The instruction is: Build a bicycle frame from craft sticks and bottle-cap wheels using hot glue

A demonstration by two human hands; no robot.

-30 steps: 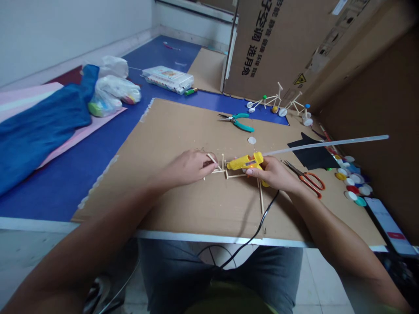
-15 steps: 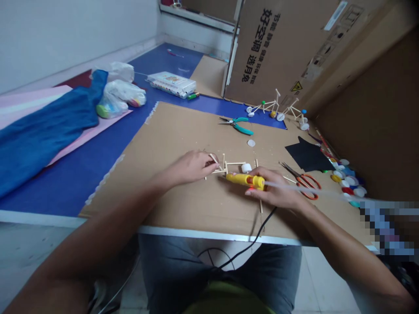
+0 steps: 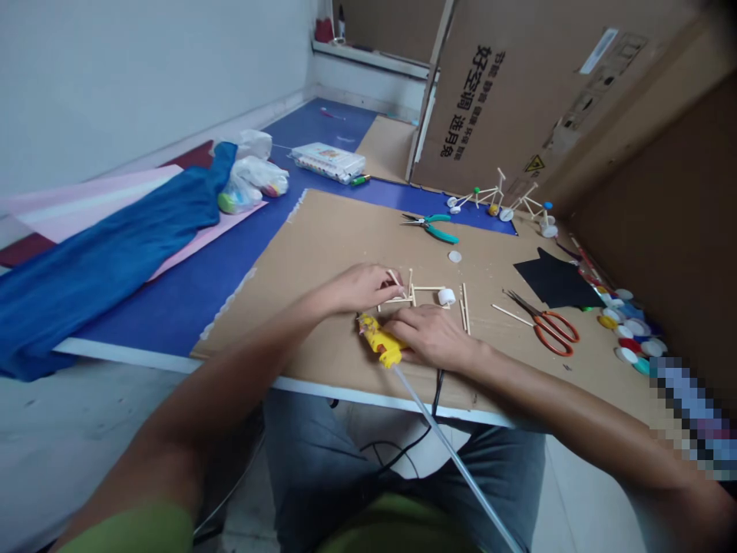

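Observation:
A yellow hot glue gun [image 3: 381,342] is in my right hand [image 3: 434,334], its handle hidden under my fingers and its nozzle pointing up and left. From its rear a long clear glue stick [image 3: 454,453] runs down past the table edge. My left hand [image 3: 368,287] pinches a thin wooden stick [image 3: 394,278] at the left end of a small stick frame [image 3: 429,288]. A white bottle cap [image 3: 447,297] sits at the frame's right end. Two loose wooden sticks [image 3: 466,307] lie just right of the cap.
Orange-handled scissors [image 3: 556,330], black sheet [image 3: 556,278] and several bottle caps [image 3: 627,332] lie to the right. Teal pliers [image 3: 441,227] and a translucent disc [image 3: 454,256] lie beyond my hands. Stick models [image 3: 523,201] stand at the back. A black cord [image 3: 436,395] crosses the front edge.
My right hand has moved left with the glue gun, which has turned from pointing left to pointing up-left. My left hand stays at the frame. The camera view has shifted.

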